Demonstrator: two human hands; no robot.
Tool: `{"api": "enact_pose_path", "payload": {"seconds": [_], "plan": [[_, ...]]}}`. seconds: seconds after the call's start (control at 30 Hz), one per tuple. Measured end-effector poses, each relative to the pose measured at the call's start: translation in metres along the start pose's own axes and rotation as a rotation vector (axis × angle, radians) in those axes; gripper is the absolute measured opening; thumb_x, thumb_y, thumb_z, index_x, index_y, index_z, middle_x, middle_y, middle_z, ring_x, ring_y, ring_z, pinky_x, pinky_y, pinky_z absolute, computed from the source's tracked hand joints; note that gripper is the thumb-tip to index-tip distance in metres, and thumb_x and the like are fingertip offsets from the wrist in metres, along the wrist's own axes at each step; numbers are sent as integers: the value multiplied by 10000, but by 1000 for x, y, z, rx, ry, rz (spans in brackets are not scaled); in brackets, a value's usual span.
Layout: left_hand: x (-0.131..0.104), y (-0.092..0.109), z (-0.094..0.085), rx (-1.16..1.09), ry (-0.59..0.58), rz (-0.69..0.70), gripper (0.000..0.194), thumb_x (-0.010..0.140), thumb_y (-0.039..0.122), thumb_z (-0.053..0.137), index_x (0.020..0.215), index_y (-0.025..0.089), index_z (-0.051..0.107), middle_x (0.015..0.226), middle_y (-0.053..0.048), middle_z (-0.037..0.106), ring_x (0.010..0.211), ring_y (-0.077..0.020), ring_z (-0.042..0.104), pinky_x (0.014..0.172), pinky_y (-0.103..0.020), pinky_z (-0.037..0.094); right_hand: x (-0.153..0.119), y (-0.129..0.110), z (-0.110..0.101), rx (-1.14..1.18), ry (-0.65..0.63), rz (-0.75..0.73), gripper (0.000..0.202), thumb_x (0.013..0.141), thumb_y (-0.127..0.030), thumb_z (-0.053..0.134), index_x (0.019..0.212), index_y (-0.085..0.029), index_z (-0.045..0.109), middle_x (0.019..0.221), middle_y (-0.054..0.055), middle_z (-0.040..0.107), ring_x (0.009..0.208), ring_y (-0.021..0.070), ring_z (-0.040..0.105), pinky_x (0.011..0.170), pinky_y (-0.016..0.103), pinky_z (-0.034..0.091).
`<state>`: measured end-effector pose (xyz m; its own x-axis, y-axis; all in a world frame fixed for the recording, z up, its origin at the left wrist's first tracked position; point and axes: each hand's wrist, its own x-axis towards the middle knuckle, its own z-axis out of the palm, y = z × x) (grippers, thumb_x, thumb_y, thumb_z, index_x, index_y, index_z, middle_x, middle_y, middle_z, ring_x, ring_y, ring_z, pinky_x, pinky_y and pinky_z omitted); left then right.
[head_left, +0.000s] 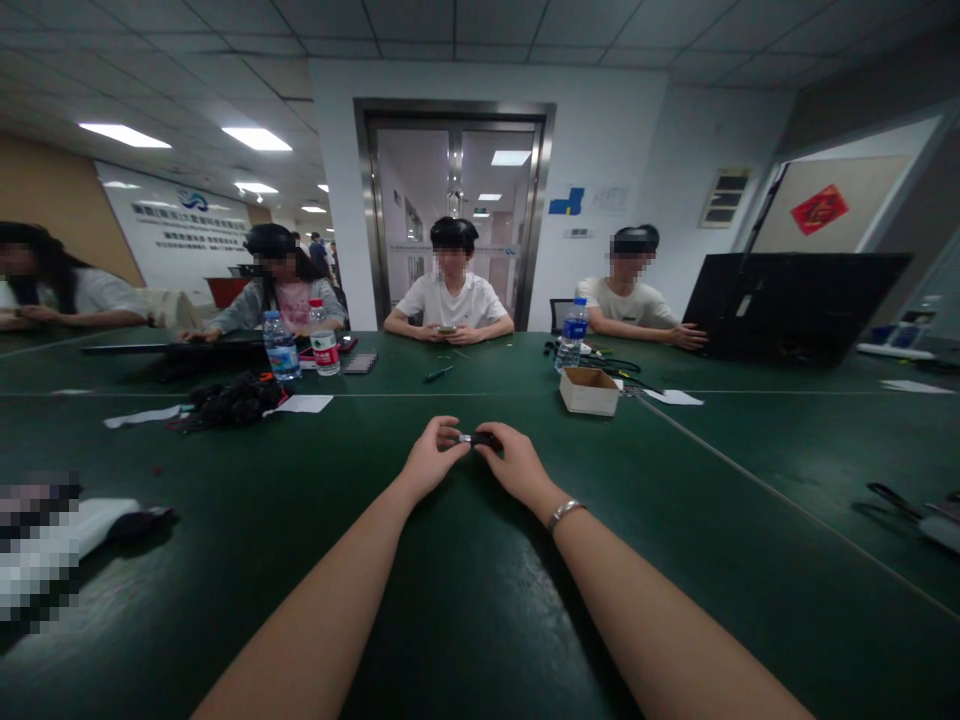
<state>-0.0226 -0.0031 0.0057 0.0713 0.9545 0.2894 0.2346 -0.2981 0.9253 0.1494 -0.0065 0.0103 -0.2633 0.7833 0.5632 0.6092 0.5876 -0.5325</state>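
A broad, dark green worktop (300,600) with a dull sheen and pale seams fills the lower view. On its far right side stands a large, flat black panel (787,310), with a co-worker in a pale short-sleeved top (626,300) reaching a hand to its edge. Straight across sits another person in a white T-shirt (457,300), both hands around a small item. A heap of tangled black cables (232,400) lies to the left, near two clear plastic bottles, one blue-capped (282,358), one red-capped (324,352). The wearer's left hand (435,455) and right hand (519,465) meet at the middle of the worktop, nearer than an open, pale cardboard box (589,398) to their right. A silver metal bracelet (565,514) circles the right wrist. Smallest is a short black-and-silver object (478,439) between the hands: the left fingers pinch its silver end, the right fingers grip its black end. Whether it touches the worktop I cannot tell.
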Motion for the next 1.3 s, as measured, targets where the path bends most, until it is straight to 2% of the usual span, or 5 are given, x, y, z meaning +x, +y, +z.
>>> {"api": "enact_pose_path", "payload": {"seconds": [0.2, 0.37, 0.6, 1.13, 1.3], "plan": [[-2, 6, -1, 88, -86, 5, 158, 799, 279, 526, 892, 178, 604, 907, -51, 646, 858, -169, 600, 815, -317, 466, 0, 0, -1, 13, -5, 6, 224, 782, -165, 581, 1002, -192, 617, 966, 55, 647, 867, 152, 588, 826, 319, 464], [-4, 10, -2, 66, -36, 33, 343, 695, 151, 622, 1030, 196, 561, 1034, -55, 619, 939, -170, 586, 799, -294, 469, 0, 0, 0, 29, 3, 5, 216, 783, -172, 588, 996, -195, 615, 955, 53, 648, 864, 156, 588, 824, 323, 466], [-4, 5, -1, 240, -54, -71, 410, 822, 531, 418, 774, 169, 606, 685, -21, 600, 647, -153, 555, 637, -283, 426, -1, -2, -2, 22, -13, 5, 224, 799, -179, 569, 1020, -195, 607, 982, 58, 642, 880, 156, 586, 820, 317, 467], [0, -2, 1, 310, 1, 53, 289, 822, 453, 462, 836, 198, 600, 938, -44, 548, 784, -161, 552, 754, -296, 429, -2, -2, -1, 12, -35, -9, 233, 776, -156, 598, 1005, -197, 602, 977, 53, 636, 876, 157, 583, 818, 322, 463], [-3, 3, 0, 325, -14, -28, 506, 855, 562, 300, 665, 184, 579, 788, -55, 583, 724, -181, 554, 695, -307, 419, -1, -4, -1, 8, -46, -23, 237, 772, -147, 595, 1004, -198, 600, 966, 48, 633, 857, 154, 577, 817, 325, 463]]}}
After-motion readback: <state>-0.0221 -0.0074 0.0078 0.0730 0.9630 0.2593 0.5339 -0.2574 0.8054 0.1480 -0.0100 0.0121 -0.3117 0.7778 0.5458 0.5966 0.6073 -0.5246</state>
